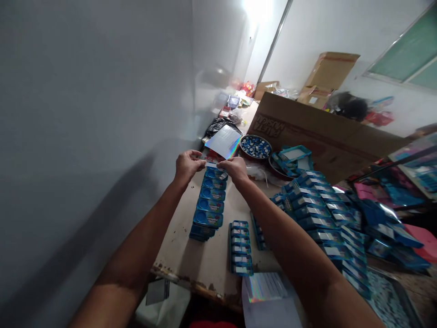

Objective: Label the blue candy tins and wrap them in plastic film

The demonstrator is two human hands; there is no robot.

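A row of overlapping blue candy packs (209,206) lies on the table in front of me. At its far end, my left hand (188,167) and my right hand (234,168) face each other, fingertips pinched at the two ends of a small white label strip (212,165). The strip is at the top of the farthest pack; I cannot tell whether it is stuck down. Just beyond my hands lies a sheet (223,140) with a rainbow sheen. Nearer the front edge, a second row of blue packs (241,248) shows white strips along it.
A large stack of blue packs (312,205) stands at the right. Behind are a round tub of blue and white pieces (256,147), blue trays (296,157) and a long cardboard box (307,130). Another shiny sheet (269,288) overhangs the worn front edge. A wall (102,91) borders the left.
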